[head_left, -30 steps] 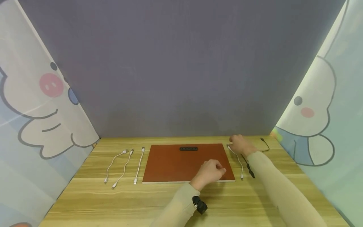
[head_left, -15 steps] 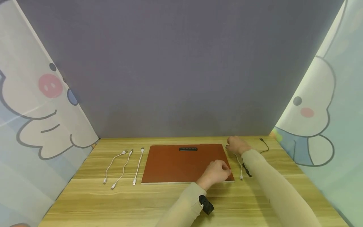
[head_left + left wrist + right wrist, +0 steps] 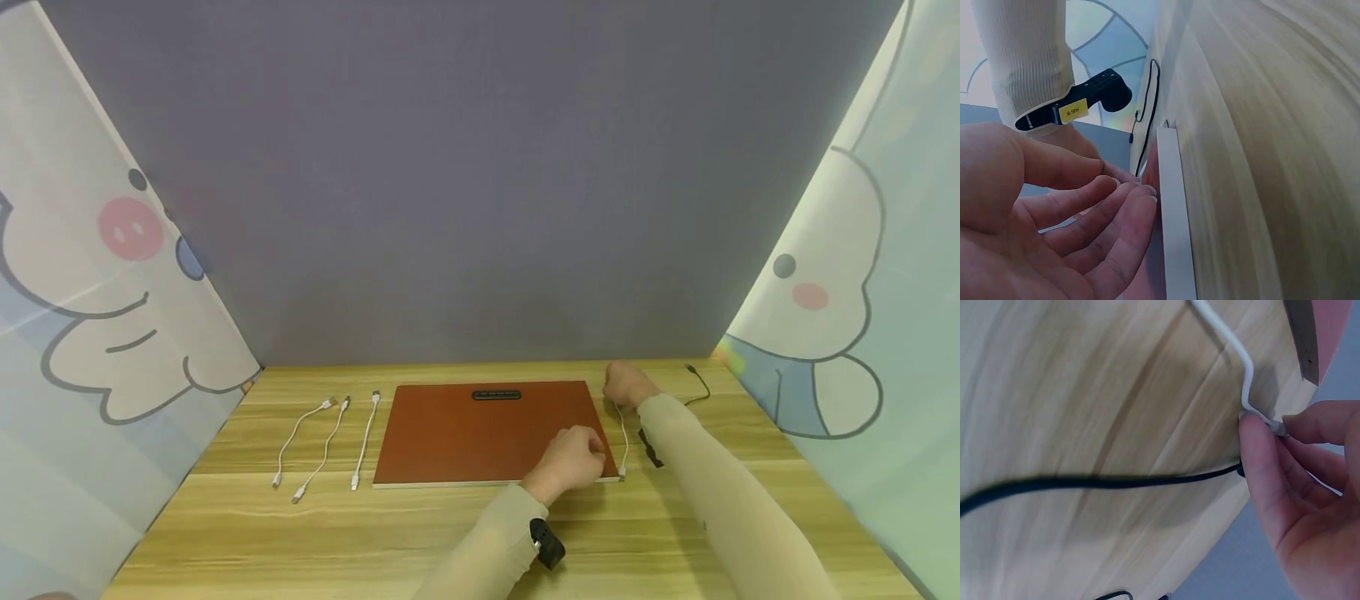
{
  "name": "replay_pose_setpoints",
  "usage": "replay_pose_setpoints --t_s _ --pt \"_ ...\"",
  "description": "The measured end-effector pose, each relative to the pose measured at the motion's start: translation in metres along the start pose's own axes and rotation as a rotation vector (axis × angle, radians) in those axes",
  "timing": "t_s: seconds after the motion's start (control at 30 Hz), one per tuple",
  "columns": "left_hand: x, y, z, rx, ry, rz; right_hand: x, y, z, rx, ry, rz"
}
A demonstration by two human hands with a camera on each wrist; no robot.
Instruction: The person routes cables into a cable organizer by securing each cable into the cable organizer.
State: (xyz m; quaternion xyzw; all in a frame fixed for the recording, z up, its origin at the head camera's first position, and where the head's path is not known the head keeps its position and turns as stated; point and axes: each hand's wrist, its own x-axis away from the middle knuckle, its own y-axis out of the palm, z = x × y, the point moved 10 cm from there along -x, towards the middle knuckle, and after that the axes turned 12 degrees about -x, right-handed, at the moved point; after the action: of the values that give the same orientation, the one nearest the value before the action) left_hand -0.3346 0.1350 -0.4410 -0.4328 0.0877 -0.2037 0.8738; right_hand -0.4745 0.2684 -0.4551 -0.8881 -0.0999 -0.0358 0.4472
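— White cable (image 3: 623, 429): whereabouts, and with what around?

— Grey wall (image 3: 480, 183) at the back, flanked by a left-hand sheet (image 3: 82, 350) and a right-hand sheet (image 3: 832, 308), both printed with cartoon creatures.

— And below?

— Wood-grained bench (image 3: 247, 542), with a red-brown board (image 3: 450, 442) lying flat in the middle, pale along the near edge.

— Anything in the way?

— Right sleeve (image 3: 738, 500), slanting across the bench. Left sleeve (image 3: 487, 542), shorter in view. Left hand (image 3: 573, 458), covering part of the board near the near right corner.

— Grip of each hand?

— On the left, narrow: fingers loosely bent, nothing visible between. Right hand (image 3: 628, 383) farther off, pinching one plug end of the white cable. Loose end just beside the board's near right corner; touching or apart, cannot tell.

— Smaller things?

— Black strap (image 3: 1088, 90) on the right wrist. Black cable (image 3: 707, 389), partly hidden behind the right sleeve. Three more white cables (image 3: 327, 444), spread left of the board. Dark strip (image 3: 496, 395) near the board's far edge; any lettering too small to make out.

— Labels?

— Yellow label (image 3: 1074, 111) on the black strap, with dark characters too small and tilted to read.
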Motion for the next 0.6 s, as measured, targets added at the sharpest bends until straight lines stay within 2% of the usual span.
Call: replay_pose_setpoints --t_s 0.2,0.4,0.6 --pt "-0.001 0.006 0.009 -0.042 0.003 -0.002 0.004 -0.004 0.009 -0.096 0.053 -0.001" --pt "-0.003 0.014 0.022 -0.256 0.041 0.056 0.011 -0.004 0.02 -0.22 0.126 -0.017" --pt "-0.004 0.026 0.037 -0.458 0.078 0.116 0.02 -0.007 0.023 -0.308 0.153 -0.018"
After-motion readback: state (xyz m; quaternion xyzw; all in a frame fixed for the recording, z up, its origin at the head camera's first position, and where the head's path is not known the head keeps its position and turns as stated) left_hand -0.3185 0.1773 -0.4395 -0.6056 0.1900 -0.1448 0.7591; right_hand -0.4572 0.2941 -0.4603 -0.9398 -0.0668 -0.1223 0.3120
